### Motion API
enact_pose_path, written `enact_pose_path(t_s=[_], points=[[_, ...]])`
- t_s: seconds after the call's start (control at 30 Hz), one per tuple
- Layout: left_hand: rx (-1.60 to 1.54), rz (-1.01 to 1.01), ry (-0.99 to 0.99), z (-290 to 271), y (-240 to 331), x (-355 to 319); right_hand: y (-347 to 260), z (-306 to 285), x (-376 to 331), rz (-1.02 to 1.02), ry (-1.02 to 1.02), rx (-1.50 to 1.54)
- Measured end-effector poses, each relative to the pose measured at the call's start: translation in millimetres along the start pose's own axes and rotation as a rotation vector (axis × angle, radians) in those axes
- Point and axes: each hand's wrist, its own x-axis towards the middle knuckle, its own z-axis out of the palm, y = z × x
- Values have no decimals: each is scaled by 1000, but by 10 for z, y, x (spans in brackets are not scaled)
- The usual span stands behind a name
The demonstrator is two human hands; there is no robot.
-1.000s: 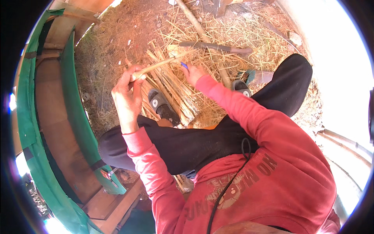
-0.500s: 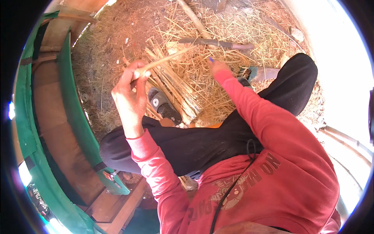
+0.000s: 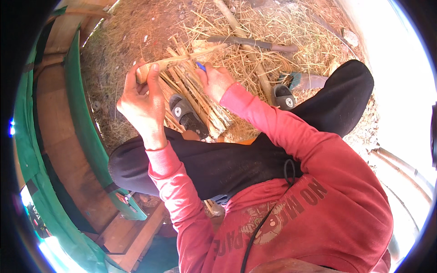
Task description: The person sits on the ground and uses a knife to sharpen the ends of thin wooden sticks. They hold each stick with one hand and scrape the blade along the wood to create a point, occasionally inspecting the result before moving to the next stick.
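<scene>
My left hand (image 3: 144, 98) pinches the near end of a pale bamboo strip (image 3: 170, 61), which points away to the upper right. My right hand (image 3: 215, 82) is closed around a small blue-handled tool (image 3: 201, 67) whose tip meets or lies close to the strip's middle; the working end is too small to make out. Below both hands, a bundle of split bamboo strips (image 3: 200, 102) lies on the ground. Beyond them rests a machete (image 3: 246, 42) with a dark blade and brown handle, across a bamboo pole (image 3: 261, 75).
Straw and shavings (image 3: 291, 32) cover the ground. Grey sandals (image 3: 182, 109) are on my feet, beside the bundle. A green-edged wooden structure (image 3: 63, 136) stands along the left, and a bright white wall (image 3: 396, 91) along the right. My crossed legs in black trousers (image 3: 227, 161) lie under my forearms.
My right hand has moved left with the blue-handled tool, up to the bamboo strip. My left hand has shifted slightly left, and the strip has turned to show a wider face.
</scene>
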Motion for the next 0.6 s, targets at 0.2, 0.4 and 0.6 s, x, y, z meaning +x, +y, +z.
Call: enact_pose_path(t_s=[0.2,0.4,0.6], points=[[-28,-13,-93,-76,25,-4,-185,-100,-8,-115,-18,-17],[29,15,-174,-119,-8,-20,239,-62,88,-106,46,-86],[71,59,-225,-154,68,-45,-227,-132,-113,-188,71,-34]])
